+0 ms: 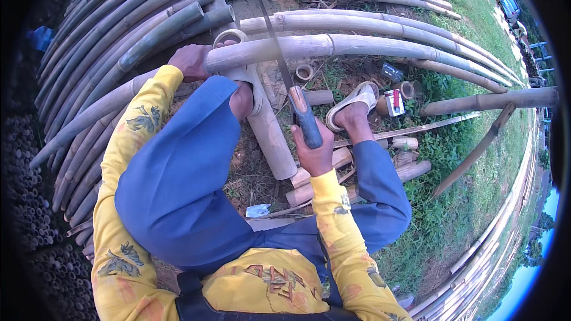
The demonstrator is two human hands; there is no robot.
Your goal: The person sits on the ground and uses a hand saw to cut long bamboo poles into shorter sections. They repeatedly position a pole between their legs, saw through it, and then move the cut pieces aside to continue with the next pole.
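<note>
My right hand is closed round the dark handle of a saw with a long, narrow blade. The blade stretches away from me and crosses a thick bamboo pole near its left end; its teeth cannot be made out. My left hand grips that end of the pole, its fingers partly hidden behind the bamboo. Beneath the pole, a stout bamboo length slants toward me beside my left foot. A short bamboo ring lies on the ground near the blade.
Stacked bamboo poles fill the left and far side. Cut bamboo pieces lie between my feet, beside a sandal. A red and white packet sits right of it. A propped bamboo pole stands at the right over grass.
</note>
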